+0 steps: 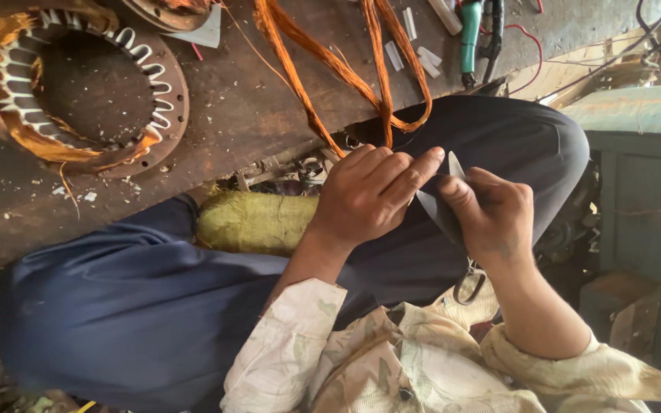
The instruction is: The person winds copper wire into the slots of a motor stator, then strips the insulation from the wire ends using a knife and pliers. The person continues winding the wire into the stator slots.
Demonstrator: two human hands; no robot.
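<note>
A small, thin grey sheet piece [439,200], pointed at its tip, is pinched between both hands above the dark-trousered lap. The left hand [365,195] is closed on its edge with bent fingers; the right hand [491,214] is gripped around its lower part. Beyond it, a loop of orange copper wire [330,69] hangs over the rusty workbench [231,115], where a round slotted stator [78,84] holds copper windings.

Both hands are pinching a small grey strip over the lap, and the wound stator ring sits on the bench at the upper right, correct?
Not quite. In the head view the stator ring sits at the upper left of the bench, not the right. The left hand and right hand do pinch the grey strip over the lap.
</note>
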